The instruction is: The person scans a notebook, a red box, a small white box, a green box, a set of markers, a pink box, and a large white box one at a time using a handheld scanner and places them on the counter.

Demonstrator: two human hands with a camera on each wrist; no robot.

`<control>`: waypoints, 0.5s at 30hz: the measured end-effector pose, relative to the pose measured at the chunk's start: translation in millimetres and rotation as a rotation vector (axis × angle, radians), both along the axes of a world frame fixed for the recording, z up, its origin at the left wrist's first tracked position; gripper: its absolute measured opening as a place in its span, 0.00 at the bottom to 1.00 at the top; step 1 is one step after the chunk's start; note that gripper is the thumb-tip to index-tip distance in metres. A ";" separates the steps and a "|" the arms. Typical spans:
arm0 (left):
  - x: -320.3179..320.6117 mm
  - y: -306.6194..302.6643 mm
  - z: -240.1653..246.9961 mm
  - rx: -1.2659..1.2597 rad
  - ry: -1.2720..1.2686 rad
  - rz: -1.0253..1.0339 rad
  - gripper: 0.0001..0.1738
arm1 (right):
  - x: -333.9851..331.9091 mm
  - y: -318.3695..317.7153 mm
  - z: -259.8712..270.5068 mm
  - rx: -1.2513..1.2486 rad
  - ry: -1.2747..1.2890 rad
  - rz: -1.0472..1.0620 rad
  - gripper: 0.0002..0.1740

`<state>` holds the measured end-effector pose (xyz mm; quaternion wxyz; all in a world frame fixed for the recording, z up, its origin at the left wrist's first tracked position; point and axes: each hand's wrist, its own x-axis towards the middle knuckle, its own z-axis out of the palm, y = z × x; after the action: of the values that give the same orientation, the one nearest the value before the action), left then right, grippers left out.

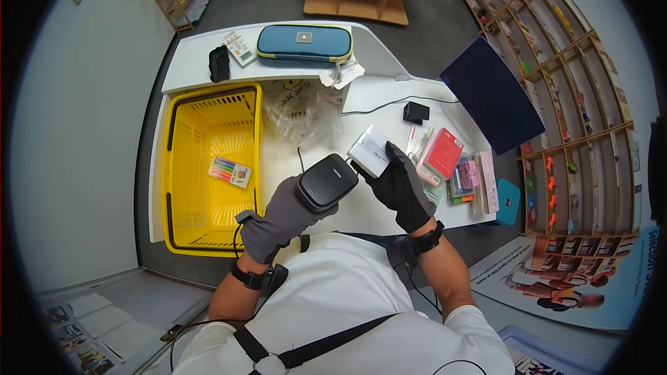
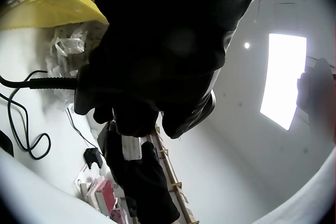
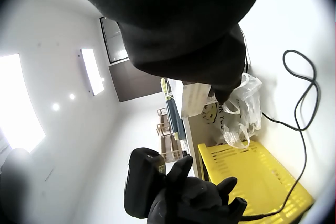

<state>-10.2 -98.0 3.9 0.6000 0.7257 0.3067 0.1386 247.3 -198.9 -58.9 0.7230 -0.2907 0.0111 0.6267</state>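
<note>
The white surface (image 1: 389,104) lies under both gloved hands. A yellow basket (image 1: 208,97) stands just left of the left hand (image 1: 281,215), with a pack of pens (image 1: 231,171) lying in it. A dark screen (image 1: 490,94) rises beyond and to the right of the right hand (image 1: 401,184). A blue pencil case (image 1: 304,43) rests well beyond both hands, and a plastic bag (image 1: 306,111) lies nearer, just beyond them. The left hand grasps a black scanner (image 1: 326,180), fingers wrapped round its handle. The right hand pinches a white pack (image 1: 369,153), held above the surface, right against the scanner's head.
</note>
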 end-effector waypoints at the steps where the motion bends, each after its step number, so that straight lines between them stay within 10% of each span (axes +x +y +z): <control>1: -0.1 -0.5 -0.2 0.000 0.000 -0.001 0.17 | -0.3 -0.1 1.0 0.036 -0.008 0.003 0.26; 15: 0.5 -2.1 -1.7 -0.005 0.013 -0.030 0.24 | -5.2 7.5 9.8 -0.028 -0.617 -0.267 0.34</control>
<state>-9.8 -100.1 2.2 0.6019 0.7295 0.3001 0.1241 242.1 -191.4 -49.1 0.7639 -0.4724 -0.1619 0.4086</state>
